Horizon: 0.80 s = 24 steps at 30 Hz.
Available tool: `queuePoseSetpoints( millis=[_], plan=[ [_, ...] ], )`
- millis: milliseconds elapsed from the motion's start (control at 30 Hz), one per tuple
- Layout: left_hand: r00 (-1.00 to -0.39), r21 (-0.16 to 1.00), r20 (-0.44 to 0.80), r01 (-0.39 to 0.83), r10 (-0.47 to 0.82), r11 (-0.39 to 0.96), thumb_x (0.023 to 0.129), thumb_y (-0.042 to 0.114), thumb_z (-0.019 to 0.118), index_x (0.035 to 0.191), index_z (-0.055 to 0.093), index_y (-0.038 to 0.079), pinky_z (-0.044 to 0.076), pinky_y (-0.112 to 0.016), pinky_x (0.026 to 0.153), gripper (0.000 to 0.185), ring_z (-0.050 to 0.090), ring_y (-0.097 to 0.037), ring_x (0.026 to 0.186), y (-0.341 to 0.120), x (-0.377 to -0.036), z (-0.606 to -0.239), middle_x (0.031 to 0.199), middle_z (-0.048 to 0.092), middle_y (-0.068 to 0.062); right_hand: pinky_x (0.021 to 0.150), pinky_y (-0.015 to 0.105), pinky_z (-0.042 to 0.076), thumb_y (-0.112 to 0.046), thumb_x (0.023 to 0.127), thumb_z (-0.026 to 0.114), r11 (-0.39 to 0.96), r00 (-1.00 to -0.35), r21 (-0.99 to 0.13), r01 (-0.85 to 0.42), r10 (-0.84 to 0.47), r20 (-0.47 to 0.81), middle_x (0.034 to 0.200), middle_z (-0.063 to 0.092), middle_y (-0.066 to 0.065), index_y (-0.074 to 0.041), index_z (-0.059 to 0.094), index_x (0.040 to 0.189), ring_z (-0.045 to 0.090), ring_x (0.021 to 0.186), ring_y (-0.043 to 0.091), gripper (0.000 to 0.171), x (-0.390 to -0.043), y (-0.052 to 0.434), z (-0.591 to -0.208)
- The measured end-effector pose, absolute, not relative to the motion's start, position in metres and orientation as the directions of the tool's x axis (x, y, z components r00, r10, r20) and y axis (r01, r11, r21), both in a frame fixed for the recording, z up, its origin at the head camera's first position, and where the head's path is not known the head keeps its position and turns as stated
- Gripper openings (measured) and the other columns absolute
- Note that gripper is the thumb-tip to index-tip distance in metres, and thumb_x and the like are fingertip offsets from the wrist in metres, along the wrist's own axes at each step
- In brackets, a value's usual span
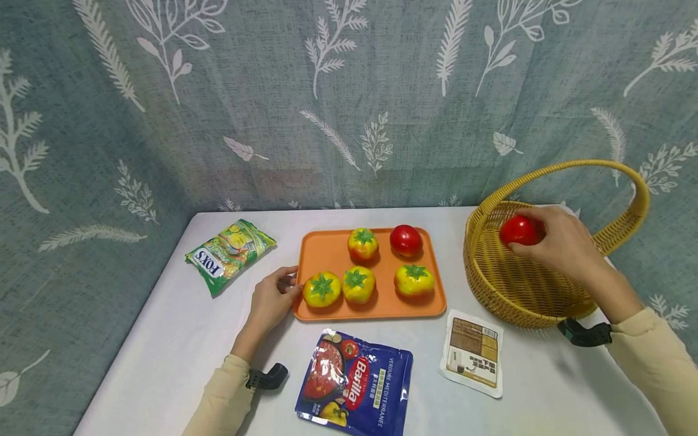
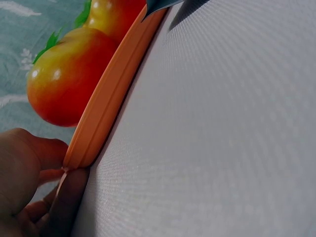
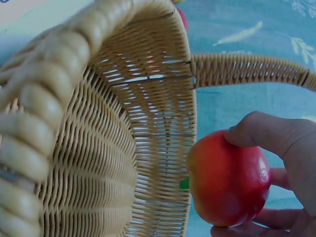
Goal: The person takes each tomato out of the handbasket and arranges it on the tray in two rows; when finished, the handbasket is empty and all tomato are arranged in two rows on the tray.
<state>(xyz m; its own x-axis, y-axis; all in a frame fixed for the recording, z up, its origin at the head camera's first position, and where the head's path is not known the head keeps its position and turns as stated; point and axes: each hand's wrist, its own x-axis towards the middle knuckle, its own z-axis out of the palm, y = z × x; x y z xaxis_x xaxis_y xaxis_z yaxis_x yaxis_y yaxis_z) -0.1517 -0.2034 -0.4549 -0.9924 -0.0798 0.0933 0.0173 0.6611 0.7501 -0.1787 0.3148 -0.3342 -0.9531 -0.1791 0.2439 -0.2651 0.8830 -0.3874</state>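
Observation:
My right hand (image 1: 561, 239) holds a red tomato (image 1: 518, 229) between thumb and fingers, over the wicker basket (image 1: 491, 297). In the right wrist view the tomato (image 3: 224, 177) shows a small green stem that points toward the basket's inside. My left hand (image 1: 272, 297) pinches the left edge of an orange tray (image 1: 322, 248); the left wrist view has the thumb and fingers at the tray's rim (image 2: 101, 111). On the tray sit several yellow-red tomatoes (image 1: 322, 289) with green leaf tops, and one plain red tomato (image 1: 406, 240) at its back right.
A green Fox's candy bag (image 1: 229, 254) lies left of the tray. In front of it are a blue Barilla sauce pouch (image 1: 357, 384) and, farther right, a brown-and-white packet (image 1: 473, 353). The basket's tall handle (image 1: 578, 163) arches up at the right. A patterned curtain (image 1: 349, 91) hangs behind.

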Motion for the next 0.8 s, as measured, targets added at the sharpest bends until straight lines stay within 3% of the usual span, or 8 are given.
queuePoseSetpoints(
  millis=[233, 800],
  plan=[
    [-0.993, 0.751, 0.091, 0.018, -0.077, 0.661, 0.087, 0.011, 0.071, 0.128, 0.066, 0.005, 0.048, -0.03, 0.071, 0.041, 0.061, -0.019, 0.08, -0.203, -0.151, -0.453, 0.095, 0.068, -0.007, 0.082, 0.069, 0.043, -0.021, 0.076, 0.086, 0.871, -0.928, -0.383, -0.309, -0.188, 0.322, 0.129, 0.052, 0.027, 0.0, 0.059, 0.132, 0.051, 0.108, 0.05, 0.065, -0.161, 0.306, -0.328],
    [-0.994, 0.752, 0.09, 0.023, -0.068, 0.659, 0.088, 0.012, 0.072, 0.128, 0.066, 0.006, 0.048, -0.031, 0.071, 0.041, 0.062, -0.019, 0.081, -0.205, -0.152, -0.455, 0.094, 0.067, -0.006, 0.073, 0.063, 0.052, -0.012, 0.069, 0.09, 0.855, -0.866, -0.339, -0.393, -0.22, 0.448, 0.119, 0.056, 0.021, -0.003, 0.061, 0.13, 0.056, 0.101, 0.039, 0.068, -0.132, 0.288, -0.321]
  ],
)
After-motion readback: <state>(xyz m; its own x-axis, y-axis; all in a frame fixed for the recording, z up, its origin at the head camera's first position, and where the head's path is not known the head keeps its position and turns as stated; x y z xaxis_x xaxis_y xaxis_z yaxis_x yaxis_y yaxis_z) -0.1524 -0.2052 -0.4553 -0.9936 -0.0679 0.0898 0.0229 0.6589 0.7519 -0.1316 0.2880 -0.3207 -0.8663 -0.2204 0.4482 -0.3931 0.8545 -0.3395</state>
